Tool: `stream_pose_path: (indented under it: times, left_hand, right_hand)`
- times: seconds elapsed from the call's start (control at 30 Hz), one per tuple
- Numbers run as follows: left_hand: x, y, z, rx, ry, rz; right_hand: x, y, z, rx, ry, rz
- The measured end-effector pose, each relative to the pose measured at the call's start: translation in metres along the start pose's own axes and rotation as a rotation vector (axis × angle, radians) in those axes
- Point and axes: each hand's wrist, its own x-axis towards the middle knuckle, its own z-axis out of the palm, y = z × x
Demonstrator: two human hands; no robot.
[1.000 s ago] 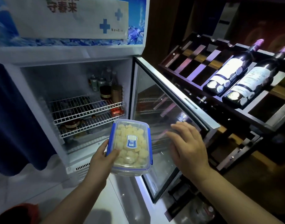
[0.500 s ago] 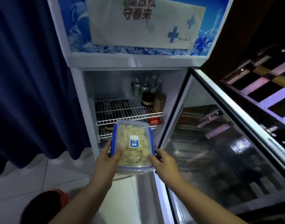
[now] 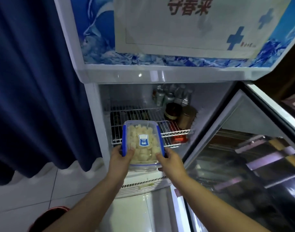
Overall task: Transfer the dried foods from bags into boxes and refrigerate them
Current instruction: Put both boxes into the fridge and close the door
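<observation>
At the open fridge (image 3: 160, 76), box (image 3: 142, 143) up in both hands
Left hand (image 3: 121, 158) and right hand (image 3: 171, 160) each clamp a near corner of the clear, blue-clipped box of pale dried pieces, held just in front of the wire shelf (image 3: 143, 118); jars (image 3: 172, 111) stand at its back right, glass door (image 3: 243, 148) wide open.

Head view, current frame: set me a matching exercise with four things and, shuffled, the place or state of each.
1 food box
2 glass door
3 dark jar
4 blue curtain

A hangs left of the fridge
B stands on the wire shelf
C held between left hand and right hand
D swung open

Pairs: 1-C; 2-D; 3-B; 4-A
</observation>
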Motion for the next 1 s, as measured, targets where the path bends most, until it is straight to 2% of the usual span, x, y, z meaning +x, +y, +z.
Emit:
stream_pose_path:
  times: [0.2, 0.3, 0.47, 0.67, 0.8, 1.0]
  left_hand:
    - [0.075, 0.0, 0.01, 0.098, -0.019, 0.028]
    - [0.112, -0.005, 0.018, 0.118, 0.041, 0.027]
    - [0.156, -0.015, 0.033, 0.249, 0.186, 0.138]
    - [0.189, -0.03, 0.043, 0.509, 0.175, 0.174]
    - [0.201, -0.039, 0.042, 0.672, 0.16, 0.118]
    - [0.208, -0.045, 0.044, 0.775, 0.194, 0.083]
  right_hand:
    - [0.091, -0.013, 0.015, -0.04, -0.03, -0.06]
    - [0.135, -0.013, 0.024, -0.102, -0.049, -0.093]
    - [0.197, -0.008, 0.043, -0.059, -0.056, -0.068]
    - [0.236, -0.005, 0.068, -0.114, -0.099, -0.011]
    - [0.254, 0.003, 0.082, -0.146, -0.114, -0.015]
    - [0.259, 0.008, 0.084, -0.158, -0.124, -0.06]
